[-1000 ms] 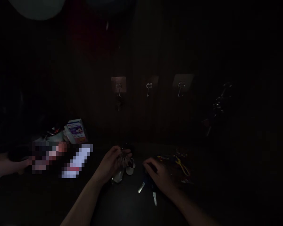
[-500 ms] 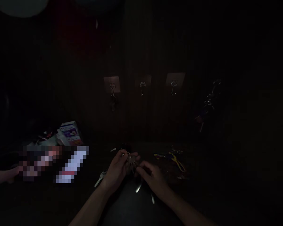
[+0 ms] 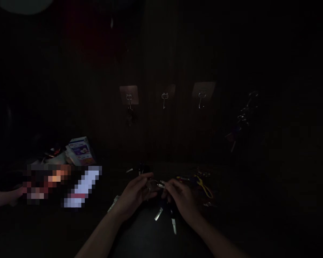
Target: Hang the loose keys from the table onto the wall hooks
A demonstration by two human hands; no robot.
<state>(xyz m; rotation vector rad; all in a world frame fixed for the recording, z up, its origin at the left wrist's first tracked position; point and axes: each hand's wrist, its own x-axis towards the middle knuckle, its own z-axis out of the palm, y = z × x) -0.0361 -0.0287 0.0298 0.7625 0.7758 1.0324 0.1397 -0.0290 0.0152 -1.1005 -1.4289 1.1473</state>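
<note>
In dim light, my left hand (image 3: 136, 193) is closed by its thumb and fingers around a bunch of keys (image 3: 152, 184), mostly hidden by the fingers. Against it, my right hand (image 3: 181, 197) pinches a shiny metal ring or key end (image 3: 160, 184); which of these it is stays too dark to tell. Just below the hands are a key with a bright blade (image 3: 158, 214) and a dark-headed key (image 3: 173, 223). Beside my left wrist lies another silver key (image 3: 113, 204).
Yellow-handled pliers (image 3: 204, 188) lie right of my hands. Wall hooks ahead include a bare middle hook (image 3: 164, 100); dark keys (image 3: 130, 116) hang at left, a bunch (image 3: 242, 120) at right. A box (image 3: 80, 150) and another person's hand (image 3: 2, 195) are at left, near blurred-out patches.
My right hand has turned and moved slightly right and up, now pinching a shiny piece. The fanned keys in my left hand have tilted and show less.
</note>
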